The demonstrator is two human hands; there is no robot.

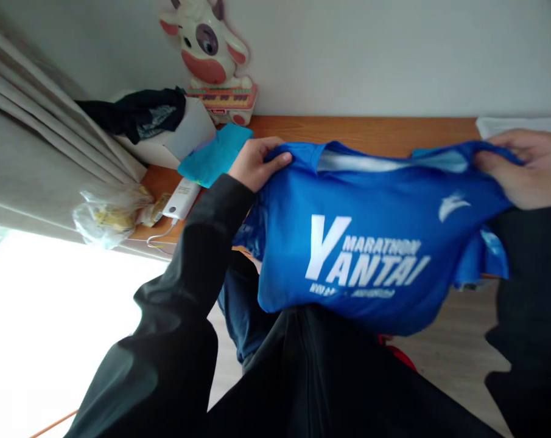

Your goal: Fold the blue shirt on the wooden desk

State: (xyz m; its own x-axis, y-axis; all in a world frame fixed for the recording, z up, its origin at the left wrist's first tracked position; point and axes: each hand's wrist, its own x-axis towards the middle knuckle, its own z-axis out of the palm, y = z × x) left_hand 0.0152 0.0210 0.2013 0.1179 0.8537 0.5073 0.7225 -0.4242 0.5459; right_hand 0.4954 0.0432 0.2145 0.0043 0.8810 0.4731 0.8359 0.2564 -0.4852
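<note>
A blue T-shirt (361, 207) with white "Marathon Yantai" lettering hangs stretched between my two hands in front of my body. My left hand (262, 161) pinches its shoulder beside the collar, thumb on the front of the cloth. The other shoulder is gripped by my right hand (526, 164), which is slightly blurred at the right edge of the view. The collar gapes along the top and shows the pale inside. Both sleeves droop below my hands, and the lower part of the shirt hangs against my dark clothes.
A wooden tabletop (302, 126) runs along the wall. On its left are a turquoise cloth (220, 152), a white device (181, 199) with a cable, a clear plastic bag (108, 216), and a white box (193, 131) under dark clothing (151, 112). A cow-shaped toy keyboard (215, 67) stands behind.
</note>
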